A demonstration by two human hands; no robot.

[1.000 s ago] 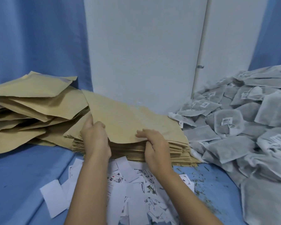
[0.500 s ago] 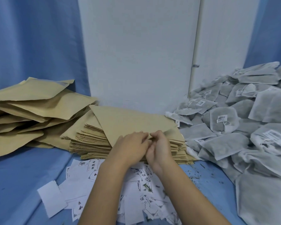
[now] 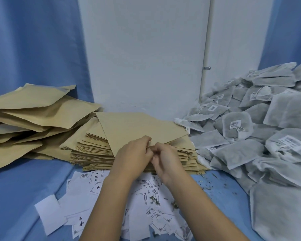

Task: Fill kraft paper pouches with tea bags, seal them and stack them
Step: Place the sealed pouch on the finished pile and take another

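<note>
Left hand (image 3: 133,153) and right hand (image 3: 165,160) pinch the top pouch (image 3: 139,127) at its near edge, fingers (image 3: 145,141) curled; best to rub its layers apart gently, leaving the stack (image 3: 92,150) undisturbed.

Filled pouches (image 3: 36,119) lie left, pouch stack (image 3: 97,150) centre, tea bags (image 3: 259,136) right, paper slips (image 3: 87,197) in front.

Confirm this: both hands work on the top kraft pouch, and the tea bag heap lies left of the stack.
Wrong side: the head view shows the tea bag heap right of the stack. The left hand and right hand do work on the top kraft pouch.
</note>
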